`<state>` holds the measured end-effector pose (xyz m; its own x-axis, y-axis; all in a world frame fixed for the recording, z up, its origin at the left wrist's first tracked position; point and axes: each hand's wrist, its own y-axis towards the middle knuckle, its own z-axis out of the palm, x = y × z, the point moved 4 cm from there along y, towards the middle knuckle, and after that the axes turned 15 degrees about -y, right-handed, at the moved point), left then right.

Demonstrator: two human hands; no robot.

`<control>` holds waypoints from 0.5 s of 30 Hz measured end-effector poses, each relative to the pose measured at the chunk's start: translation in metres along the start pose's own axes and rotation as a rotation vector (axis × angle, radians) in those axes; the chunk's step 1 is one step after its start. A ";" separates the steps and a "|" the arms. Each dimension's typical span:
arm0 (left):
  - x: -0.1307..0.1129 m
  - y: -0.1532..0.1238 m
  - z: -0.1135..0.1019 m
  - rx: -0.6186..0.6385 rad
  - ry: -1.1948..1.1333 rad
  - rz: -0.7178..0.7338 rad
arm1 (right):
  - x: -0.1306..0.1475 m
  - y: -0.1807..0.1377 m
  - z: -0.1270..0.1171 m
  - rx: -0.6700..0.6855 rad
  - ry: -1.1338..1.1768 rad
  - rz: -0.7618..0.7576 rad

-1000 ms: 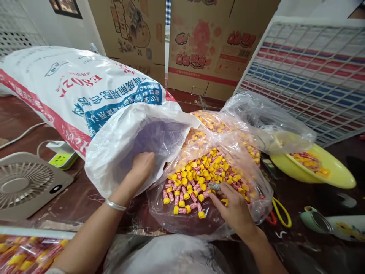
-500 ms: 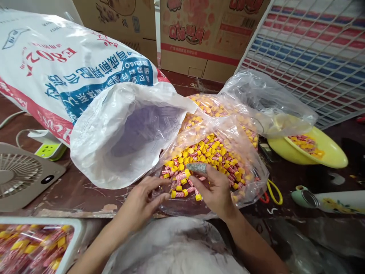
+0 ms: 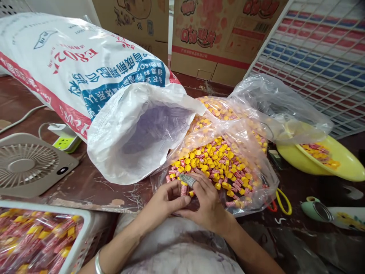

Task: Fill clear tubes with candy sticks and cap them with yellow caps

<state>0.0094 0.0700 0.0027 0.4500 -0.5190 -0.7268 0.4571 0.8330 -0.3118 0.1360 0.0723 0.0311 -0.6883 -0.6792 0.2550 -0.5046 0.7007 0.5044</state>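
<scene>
Both my hands meet at the front edge of an open clear plastic bag (image 3: pixel 256 198) of small pink-patterned tubes with yellow caps (image 3: pixel 216 160). Between their fingertips stands one yellow-capped tube (image 3: pixel 184 189), cap up. My left hand (image 3: pixel 168 199) pinches it from the left, thumb along its lower end. My right hand (image 3: pixel 207 203) closes on it from the other side, its index finger, in a grey-green wrap (image 3: pixel 187 179), over the cap. To the left, a white woven sack (image 3: pixel 97 152) gapes open, with clear tubes (image 3: pixel 162 123) inside.
A white basket (image 3: pixel 88 224) of filled clear tubes stands front left, below a small fan (image 3: pixel 25 165) and a socket block (image 3: pixel 67 142). Yellow-handled scissors (image 3: pixel 283 201), a yellow bowl (image 3: pixel 350 163) and a floral cylinder (image 3: pixel 345 217) lie right. Cartons (image 3: pixel 211 57) and a white wire rack (image 3: pixel 288 64) stand behind.
My hands, apart before, have come together. My left hand has moved right and taken hold of the capped tube that my right hand held. The view has shifted left.
</scene>
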 end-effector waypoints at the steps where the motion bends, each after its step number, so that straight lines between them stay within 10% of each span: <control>1: -0.002 0.003 -0.001 0.000 0.024 0.006 | -0.002 0.001 0.000 0.039 0.005 -0.015; 4: -0.027 0.014 -0.016 -0.102 0.391 0.116 | -0.023 0.002 -0.013 0.146 -0.016 0.042; 9: -0.107 0.049 -0.060 -0.645 1.432 0.295 | -0.075 -0.020 -0.046 0.089 -0.251 0.314; 15: -0.102 0.113 -0.084 -0.522 1.663 -0.011 | -0.054 -0.057 -0.010 0.531 -0.296 0.224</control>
<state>-0.0495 0.2329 -0.0093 -0.9052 -0.0690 -0.4193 0.0299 0.9739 -0.2248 0.2067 0.0667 -0.0032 -0.8831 -0.4682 0.0306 -0.4690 0.8826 -0.0308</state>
